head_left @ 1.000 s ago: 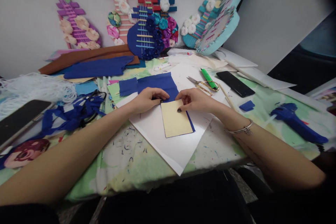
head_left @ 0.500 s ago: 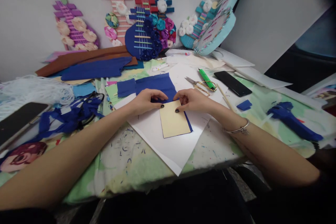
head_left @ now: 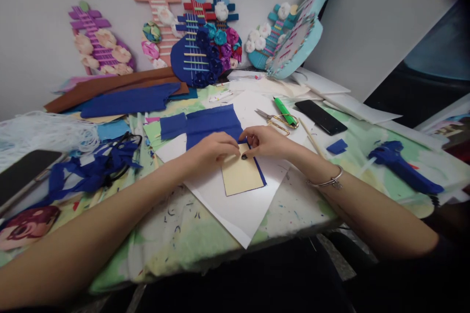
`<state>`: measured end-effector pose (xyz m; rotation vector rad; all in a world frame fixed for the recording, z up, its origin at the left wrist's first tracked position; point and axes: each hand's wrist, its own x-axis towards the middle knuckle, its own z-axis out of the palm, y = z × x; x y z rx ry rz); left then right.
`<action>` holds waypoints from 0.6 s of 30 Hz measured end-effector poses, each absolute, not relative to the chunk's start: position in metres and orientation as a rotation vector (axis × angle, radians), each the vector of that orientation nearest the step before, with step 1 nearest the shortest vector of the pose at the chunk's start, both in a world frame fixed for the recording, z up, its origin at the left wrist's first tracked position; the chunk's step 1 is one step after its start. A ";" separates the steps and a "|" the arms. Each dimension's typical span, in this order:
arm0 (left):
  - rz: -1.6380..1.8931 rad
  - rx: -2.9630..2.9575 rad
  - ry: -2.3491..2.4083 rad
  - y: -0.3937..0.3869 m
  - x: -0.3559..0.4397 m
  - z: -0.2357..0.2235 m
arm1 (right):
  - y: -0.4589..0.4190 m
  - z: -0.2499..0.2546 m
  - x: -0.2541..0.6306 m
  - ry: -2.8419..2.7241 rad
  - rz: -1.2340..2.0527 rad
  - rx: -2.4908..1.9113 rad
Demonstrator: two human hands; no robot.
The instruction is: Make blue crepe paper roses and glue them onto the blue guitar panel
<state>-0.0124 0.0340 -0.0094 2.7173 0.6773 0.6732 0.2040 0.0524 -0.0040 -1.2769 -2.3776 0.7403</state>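
A cream rectangle of card or paper (head_left: 240,176) lies on a white sheet (head_left: 240,222), with a strip of blue showing along its right and bottom edges. My right hand (head_left: 266,141) pinches its upper right part, the dark-nailed thumb on the cream face and the fingers bent behind. My left hand (head_left: 213,149) bends over the upper left corner with its fingers close together. Their tips are partly hidden, so what they pinch there cannot be made out. Just behind both hands, a creased piece of blue crepe paper (head_left: 213,120) spreads over the white sheet.
Gold-handled scissors (head_left: 277,120), a green marker (head_left: 284,110) and a black phone (head_left: 320,116) lie to the right, with a blue glue gun (head_left: 406,166) farther out. Blue strips (head_left: 88,168) and white string (head_left: 51,129) are at left. Decorated guitar shapes (head_left: 193,51) stand along the wall.
My left thumb has left the cream card's face, and the left fingers have come forward over its upper left corner. My right hand keeps its pinch. The whole view has shifted slightly.
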 end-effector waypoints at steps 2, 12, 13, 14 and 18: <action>0.612 2.753 0.613 0.027 -0.007 -0.010 | 0.052 -0.004 0.204 -2.375 0.734 -1.280; 0.316 2.888 0.859 -0.008 0.006 -0.004 | 0.048 -0.003 0.202 -2.357 0.708 -1.302; 0.325 2.903 0.838 -0.010 0.006 -0.006 | 0.048 -0.001 0.203 -2.366 0.701 -1.295; 0.330 2.920 0.819 -0.011 0.005 -0.009 | 0.049 0.003 0.206 -2.373 0.688 -1.289; 0.281 2.960 0.838 -0.009 0.003 -0.017 | 0.069 0.028 0.229 -2.277 0.487 -1.417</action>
